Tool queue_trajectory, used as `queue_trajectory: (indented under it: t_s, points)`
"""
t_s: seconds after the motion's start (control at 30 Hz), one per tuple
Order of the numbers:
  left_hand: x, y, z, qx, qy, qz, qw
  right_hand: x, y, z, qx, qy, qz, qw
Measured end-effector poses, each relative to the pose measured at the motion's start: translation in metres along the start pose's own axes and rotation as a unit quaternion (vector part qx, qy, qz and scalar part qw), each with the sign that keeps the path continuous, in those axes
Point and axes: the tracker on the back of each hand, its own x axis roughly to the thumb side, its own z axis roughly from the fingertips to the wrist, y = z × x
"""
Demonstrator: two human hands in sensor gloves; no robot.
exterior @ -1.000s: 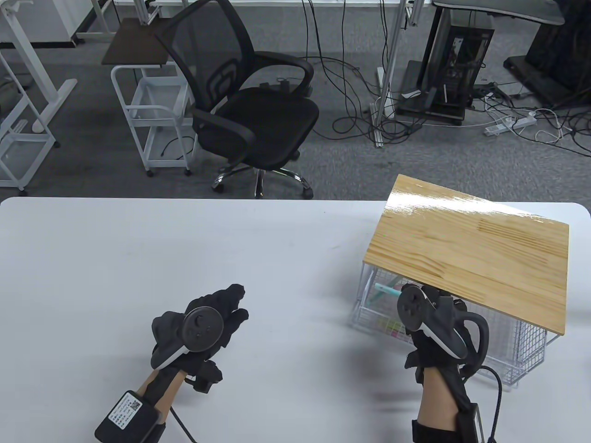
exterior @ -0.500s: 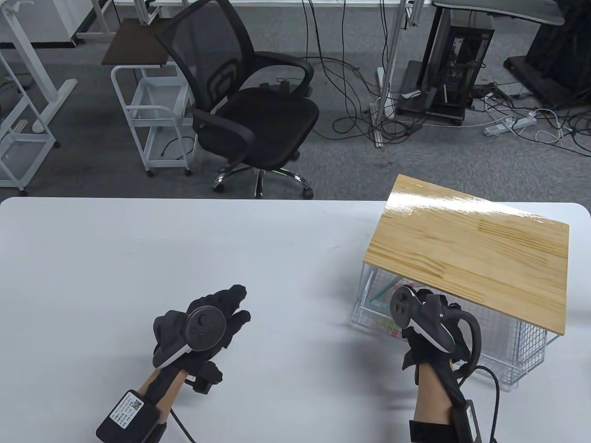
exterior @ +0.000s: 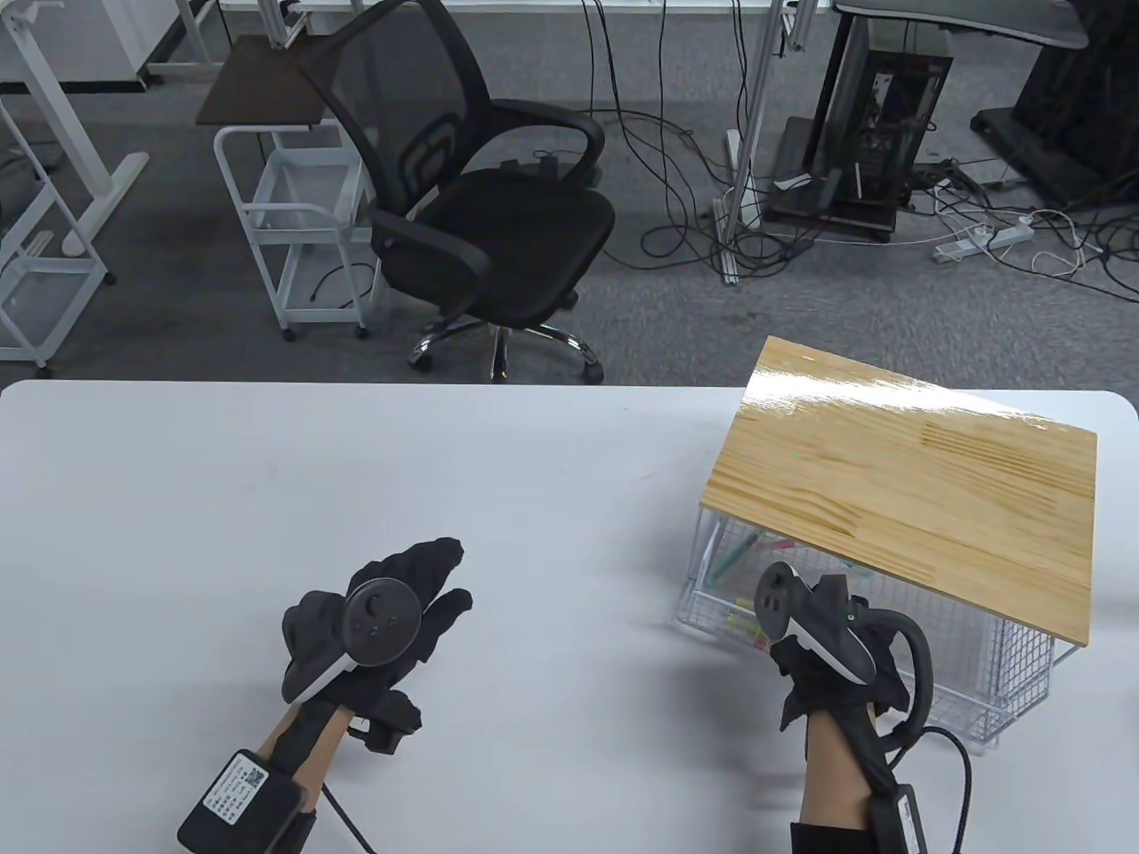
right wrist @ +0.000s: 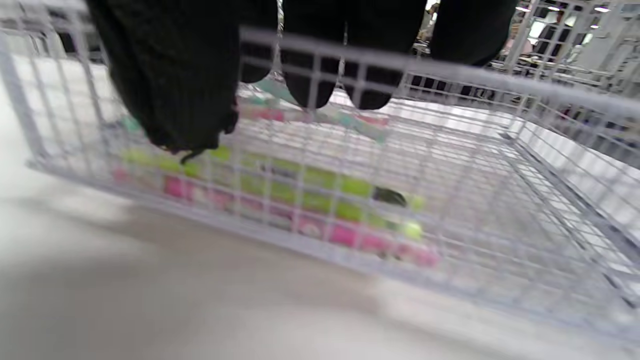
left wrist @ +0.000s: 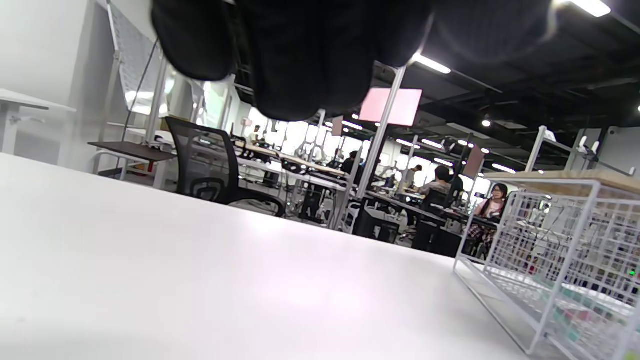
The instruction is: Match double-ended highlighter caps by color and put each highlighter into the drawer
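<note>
The fingers point(right wrist: 310, 75) of the right hand point(exterior: 823, 654) are seen hanging over the front rim of the white wire-mesh drawer point(exterior: 899, 680); whether they are hooked on the rim or merely resting against it cannot be told. The fingers point(exterior: 427, 569) of the left hand point(exterior: 374, 623) are held straight and slightly spread above the white counter point(exterior: 267, 498), with nothing gripped. Inside the drawer, the yellow-green and pink double-ended highlighters point(right wrist: 310, 205) are laid flat, their long axes running along the front wall. A teal highlighter point(exterior: 731, 557) is propped at a slant further back. The drawer is set beneath a light wooden board point(exterior: 908, 480).
</note>
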Motion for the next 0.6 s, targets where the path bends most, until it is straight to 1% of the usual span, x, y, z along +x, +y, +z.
queue_trajectory:
  t_s: [0.1, 0.2, 0.27, 0.43, 0.5, 0.6]
  points:
    - [-0.005, 0.001, -0.001, 0.001, 0.008, 0.009, 1.0, -0.003, 0.009, 0.0, 0.004, 0.006, 0.014, 1.0]
    - [-0.011, 0.001, -0.004, 0.0, 0.02, 0.022, 1.0, -0.002, 0.015, 0.004, -0.028, 0.007, 0.041, 0.999]
    - [-0.013, 0.001, -0.006, -0.002, 0.027, 0.027, 0.999, -0.001, 0.018, 0.006, -0.062, 0.01, 0.048, 0.997]
    - [-0.014, 0.004, -0.006, 0.003, 0.029, 0.029, 0.999, 0.001, 0.023, 0.011, -0.12, -0.005, 0.075, 0.99]
    - [-0.014, 0.006, -0.005, 0.007, 0.027, 0.033, 0.999, 0.002, 0.025, 0.013, -0.138, -0.008, 0.085, 0.987]
    - [-0.014, 0.007, -0.005, 0.007, 0.027, 0.037, 0.999, 0.004, 0.025, 0.014, -0.15, -0.014, 0.102, 0.983]
